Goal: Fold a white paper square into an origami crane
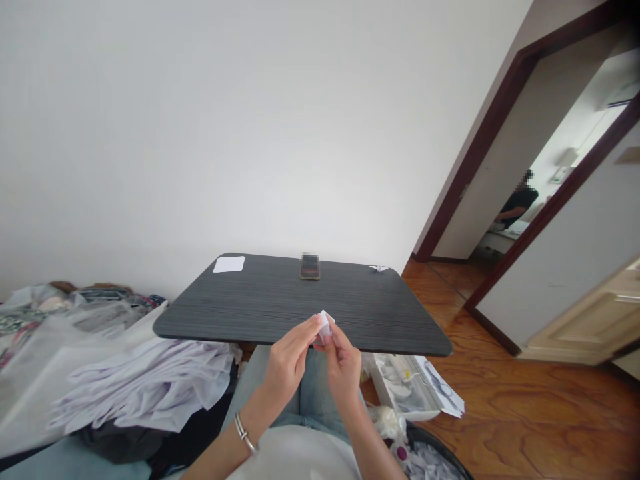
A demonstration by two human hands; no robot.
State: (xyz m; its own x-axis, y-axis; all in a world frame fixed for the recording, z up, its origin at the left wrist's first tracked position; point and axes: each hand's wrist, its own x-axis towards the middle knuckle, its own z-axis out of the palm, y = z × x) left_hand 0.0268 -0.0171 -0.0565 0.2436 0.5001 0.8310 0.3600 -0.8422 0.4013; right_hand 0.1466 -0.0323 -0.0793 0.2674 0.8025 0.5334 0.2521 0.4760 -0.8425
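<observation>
Between my two hands, over the near edge of the dark table (260, 293), is a small folded piece of white paper (325, 323). My left hand (290, 350) has its fingers pressed together against the paper's left side. Thumb and fingers of my right hand (343, 360) pinch it from the right and below. Part of the paper is hidden behind the fingers. At the table's far left corner lies a flat stack of white paper (229, 264). A small folded white paper piece (379, 268) rests near the far right corner.
A dark phone (310, 267) lies at the table's back middle, by the white wall. White cloth (150, 380) and bagged clothes are heaped at left. A white box (405, 387) and a bin of scraps (430, 463) stand at right. Another person (520, 203) is beyond the doorway.
</observation>
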